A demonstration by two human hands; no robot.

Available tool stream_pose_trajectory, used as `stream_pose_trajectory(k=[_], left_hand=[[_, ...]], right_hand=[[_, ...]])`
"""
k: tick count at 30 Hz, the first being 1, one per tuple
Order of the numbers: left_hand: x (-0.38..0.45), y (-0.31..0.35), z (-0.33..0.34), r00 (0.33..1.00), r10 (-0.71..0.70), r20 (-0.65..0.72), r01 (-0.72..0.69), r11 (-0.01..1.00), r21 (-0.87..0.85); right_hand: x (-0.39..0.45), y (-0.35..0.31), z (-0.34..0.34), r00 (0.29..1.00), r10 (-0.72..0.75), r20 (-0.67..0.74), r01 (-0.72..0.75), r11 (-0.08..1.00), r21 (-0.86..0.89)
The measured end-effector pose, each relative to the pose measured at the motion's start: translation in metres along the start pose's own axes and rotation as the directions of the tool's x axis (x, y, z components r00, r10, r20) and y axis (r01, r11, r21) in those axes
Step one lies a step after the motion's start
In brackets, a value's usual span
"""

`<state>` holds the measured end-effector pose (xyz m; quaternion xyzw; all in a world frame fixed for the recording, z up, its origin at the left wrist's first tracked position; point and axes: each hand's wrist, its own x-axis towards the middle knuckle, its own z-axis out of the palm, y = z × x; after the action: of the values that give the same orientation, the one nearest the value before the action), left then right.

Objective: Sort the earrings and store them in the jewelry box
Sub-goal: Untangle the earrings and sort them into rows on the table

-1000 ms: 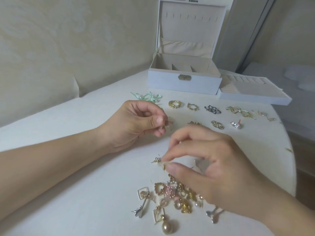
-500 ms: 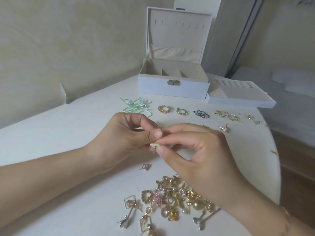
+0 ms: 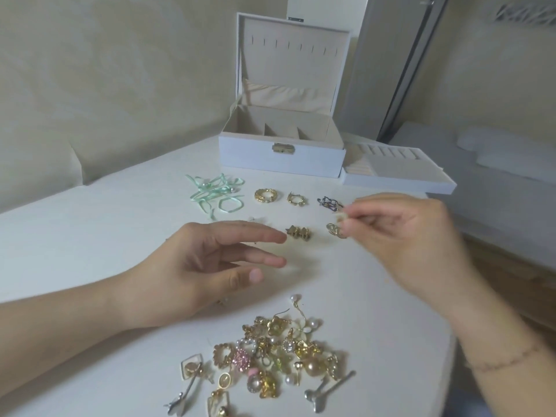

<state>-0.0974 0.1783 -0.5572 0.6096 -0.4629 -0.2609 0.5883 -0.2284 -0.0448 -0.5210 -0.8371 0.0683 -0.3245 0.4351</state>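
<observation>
A mixed pile of earrings (image 3: 270,353) lies on the white table (image 3: 90,236) near me. Sorted pairs lie in rows further back: green ribbon earrings (image 3: 215,195), gold rings (image 3: 265,195), gold hoops (image 3: 297,199), a dark chain pair (image 3: 330,203), a gold leaf pair (image 3: 299,233) and a gold knot pair (image 3: 334,230). My left hand (image 3: 216,266) hovers with fingers straight and holds nothing. My right hand (image 3: 403,236) pinches a small pale earring (image 3: 342,218) above the knot pair. The white jewelry box (image 3: 281,155) stands with its lid up at the back.
A white ring tray (image 3: 397,176) taken from the box sits to the right of it. The table's rounded edge runs along the right, with wooden floor beyond. A cream wall is close behind on the left.
My hands have separated. The right hand carried the small earring right and back to the sorted rows, and the left hand released it and spread its fingers.
</observation>
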Motion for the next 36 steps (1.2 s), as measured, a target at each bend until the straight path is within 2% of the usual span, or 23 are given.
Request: stream_pose_trajectory(k=[2, 4, 6, 10, 14, 20, 27, 32, 36], left_hand=[[0.000, -0.001, 0.000, 1.000, 0.024, -0.001, -0.024, 1.000, 0.007], [0.001, -0.002, 0.000, 0.999, 0.048, -0.001, -0.048, 0.999, 0.023], [0.002, -0.002, -0.001, 0.998, 0.060, -0.001, -0.060, 0.998, 0.015], [0.002, -0.002, -0.002, 0.997, 0.071, -0.013, -0.071, 0.997, 0.000], [0.003, -0.002, -0.001, 0.997, 0.079, -0.009, -0.080, 0.997, -0.004], [0.004, -0.003, -0.002, 0.997, 0.083, -0.005, -0.083, 0.996, -0.010], [0.004, -0.002, -0.003, 0.995, 0.103, 0.000, -0.103, 0.994, 0.026], [0.003, -0.003, -0.003, 0.988, 0.149, 0.040, -0.153, 0.980, 0.131], [0.001, -0.002, -0.004, 0.978, 0.183, 0.095, -0.201, 0.951, 0.235]], right_hand=[[0.006, 0.019, -0.033, 0.996, 0.023, -0.082, -0.037, 0.985, -0.169], [0.009, 0.042, -0.056, 0.989, 0.032, -0.142, -0.086, 0.916, -0.392], [0.009, 0.060, -0.064, 0.993, 0.045, -0.105, -0.095, 0.835, -0.542], [0.014, 0.074, -0.063, 0.999, 0.031, -0.009, -0.029, 0.731, -0.681], [0.017, 0.078, -0.060, 0.998, 0.054, 0.011, -0.030, 0.705, -0.708], [0.016, 0.077, -0.056, 0.998, 0.059, -0.003, -0.046, 0.749, -0.661], [0.020, 0.082, -0.046, 0.996, -0.054, 0.073, 0.090, 0.727, -0.681], [0.019, 0.084, -0.043, 0.998, -0.031, 0.062, 0.064, 0.769, -0.635], [0.017, 0.075, -0.051, 0.999, 0.003, -0.033, -0.022, 0.786, -0.617]])
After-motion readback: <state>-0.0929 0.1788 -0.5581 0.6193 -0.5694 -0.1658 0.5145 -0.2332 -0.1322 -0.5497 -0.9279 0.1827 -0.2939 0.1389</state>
